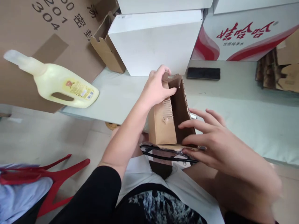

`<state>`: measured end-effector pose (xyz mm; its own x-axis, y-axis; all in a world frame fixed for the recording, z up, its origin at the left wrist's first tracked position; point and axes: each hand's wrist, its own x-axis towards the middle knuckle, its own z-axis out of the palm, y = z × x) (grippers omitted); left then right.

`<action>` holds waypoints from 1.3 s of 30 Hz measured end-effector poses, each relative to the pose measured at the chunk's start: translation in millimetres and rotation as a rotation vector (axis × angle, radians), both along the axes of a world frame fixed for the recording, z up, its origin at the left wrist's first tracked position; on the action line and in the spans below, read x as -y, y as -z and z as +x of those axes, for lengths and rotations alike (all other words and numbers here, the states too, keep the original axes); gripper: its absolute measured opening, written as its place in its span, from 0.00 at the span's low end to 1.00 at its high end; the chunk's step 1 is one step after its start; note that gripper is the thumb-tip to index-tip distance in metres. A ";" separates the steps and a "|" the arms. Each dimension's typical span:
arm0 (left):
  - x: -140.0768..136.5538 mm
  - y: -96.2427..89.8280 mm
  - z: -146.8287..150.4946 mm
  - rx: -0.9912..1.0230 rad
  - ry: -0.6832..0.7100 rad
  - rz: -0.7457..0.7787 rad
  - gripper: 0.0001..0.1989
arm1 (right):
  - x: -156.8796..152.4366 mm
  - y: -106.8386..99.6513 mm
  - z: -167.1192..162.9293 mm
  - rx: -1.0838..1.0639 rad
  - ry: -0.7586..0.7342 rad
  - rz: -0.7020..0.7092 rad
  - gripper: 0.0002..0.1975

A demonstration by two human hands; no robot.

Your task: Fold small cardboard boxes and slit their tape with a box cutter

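Observation:
A narrow, open-topped brown cardboard box (163, 124) with ragged corrugated edges sits between my hands at the table's front edge. My left hand (157, 85) grips its far end, with the thumb over the left wall's upper edge and the fingers around the far corner. My right hand (210, 137) is at the near right corner. Its thumb and forefinger close around the torn near end, while the other fingers spread over the right wall. The box's inside looks dark, and my right fingers hide part of its near end.
On the pale-covered table (233, 124) lie a black phone (203, 73) and, at right, stacked cardboard pieces (280, 68). White boxes (155, 43) and another brown cardboard box (109, 51) stand behind. A yellow bottle (56, 81) is left. A red chair (56, 177) stands lower left.

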<state>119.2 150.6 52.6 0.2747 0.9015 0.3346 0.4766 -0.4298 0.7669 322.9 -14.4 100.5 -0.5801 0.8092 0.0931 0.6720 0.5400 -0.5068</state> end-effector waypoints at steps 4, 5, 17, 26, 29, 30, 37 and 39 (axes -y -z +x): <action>6.8 -16.7 19.4 0.095 0.032 -0.153 0.12 | 0.4 3.3 13.6 0.052 0.047 0.041 0.07; 7.9 -19.8 21.5 0.155 0.044 -0.191 0.08 | 1.0 4.5 16.6 0.056 0.054 0.049 0.08; -1.7 21.3 -20.6 0.496 -0.030 -0.216 0.11 | -14.6 11.3 23.9 -0.072 0.099 0.105 0.09; 14.5 36.9 -24.5 0.390 -0.110 -0.179 0.15 | -10.6 16.1 -9.3 -0.218 0.180 0.162 0.20; 11.6 41.3 -23.5 0.321 -0.117 -0.123 0.17 | -13.2 21.8 -14.2 -0.277 0.108 0.116 0.29; 10.5 42.1 -23.3 0.297 -0.110 -0.106 0.16 | -15.0 23.9 -14.7 -0.290 0.065 0.078 0.27; -0.5 39.8 -15.6 0.220 0.025 -0.098 0.03 | -30.0 46.3 -11.5 -0.327 0.040 -0.038 0.13; -11.8 41.1 -11.2 0.198 0.047 -0.093 0.04 | -33.3 54.5 -9.7 -0.349 0.090 0.014 0.11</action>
